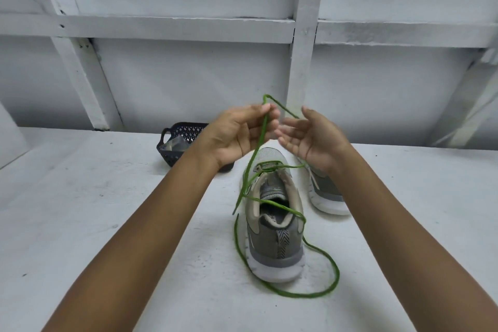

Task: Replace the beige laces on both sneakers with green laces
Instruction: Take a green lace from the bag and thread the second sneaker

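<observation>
White table [107, 224], grey sneaker [275, 248], green lace [253, 159]

Basket [172, 143] behind-left of near sneaker [272, 224]; other sneaker [327, 194] right.

A white-painted table [107, 210], scuffed and speckled, carries everything. A grey sneaker [275, 245] stands near its middle, heel toward the camera. A second sneaker [327, 197] sits just beside it on the right, farther back. A green lace [296, 296] trails from the near shoe and loops on the tabletop round its heel. A dark basket [177, 143] stands at the back left.
</observation>
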Motion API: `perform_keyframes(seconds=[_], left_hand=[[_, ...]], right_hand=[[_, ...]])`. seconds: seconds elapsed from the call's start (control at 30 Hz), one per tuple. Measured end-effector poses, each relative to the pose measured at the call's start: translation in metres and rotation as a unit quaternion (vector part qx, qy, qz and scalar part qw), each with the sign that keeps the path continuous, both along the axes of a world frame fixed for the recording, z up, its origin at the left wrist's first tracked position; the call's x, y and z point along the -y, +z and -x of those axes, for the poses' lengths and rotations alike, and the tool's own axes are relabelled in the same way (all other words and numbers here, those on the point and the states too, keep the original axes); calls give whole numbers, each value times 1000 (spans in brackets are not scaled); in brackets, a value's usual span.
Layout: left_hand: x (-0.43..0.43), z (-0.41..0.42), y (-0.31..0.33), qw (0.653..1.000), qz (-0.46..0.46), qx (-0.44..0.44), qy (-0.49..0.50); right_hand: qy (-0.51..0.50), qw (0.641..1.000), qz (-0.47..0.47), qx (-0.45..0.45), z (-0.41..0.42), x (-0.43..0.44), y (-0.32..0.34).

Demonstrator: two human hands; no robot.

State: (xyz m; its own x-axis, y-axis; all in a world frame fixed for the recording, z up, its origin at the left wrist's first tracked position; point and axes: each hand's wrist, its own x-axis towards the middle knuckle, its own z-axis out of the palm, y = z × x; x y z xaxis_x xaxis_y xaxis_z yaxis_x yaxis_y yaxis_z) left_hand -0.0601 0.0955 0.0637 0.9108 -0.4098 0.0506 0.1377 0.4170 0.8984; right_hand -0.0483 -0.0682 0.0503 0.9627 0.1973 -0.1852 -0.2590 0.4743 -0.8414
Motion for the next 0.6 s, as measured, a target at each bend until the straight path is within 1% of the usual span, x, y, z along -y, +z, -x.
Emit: perform_keyframes(seconds=[0.1,0.2,0.33,0.43,0.5,0.53,0.57,0.6], left_hand=[[6,-8,16,996,55,-22,61],[9,-17,24,990,90,-35,104],[10,-33,33,982,116,-60,136],[9,-48,35,976,123,-73,164],[10,-56,32,973,109,-79,187],[10,-60,30,975,87,-78,192],[9,-62,25,979,46,-72,186],[9,-63,20,983,-24,-62,172]], right_hand=[[122,990,63,29,14,-4,-4],[188,973,108,79,24,-7,-7],[178,958,173,143,30,-8,-14],[166,955,197,147,30,-5,-21],[163,954,214,136,31,-2,-24],[156,953,224,132,31,1,-25],[141,952,236,133,31,3,-26],[112,951,254,138,29,6,-27]])
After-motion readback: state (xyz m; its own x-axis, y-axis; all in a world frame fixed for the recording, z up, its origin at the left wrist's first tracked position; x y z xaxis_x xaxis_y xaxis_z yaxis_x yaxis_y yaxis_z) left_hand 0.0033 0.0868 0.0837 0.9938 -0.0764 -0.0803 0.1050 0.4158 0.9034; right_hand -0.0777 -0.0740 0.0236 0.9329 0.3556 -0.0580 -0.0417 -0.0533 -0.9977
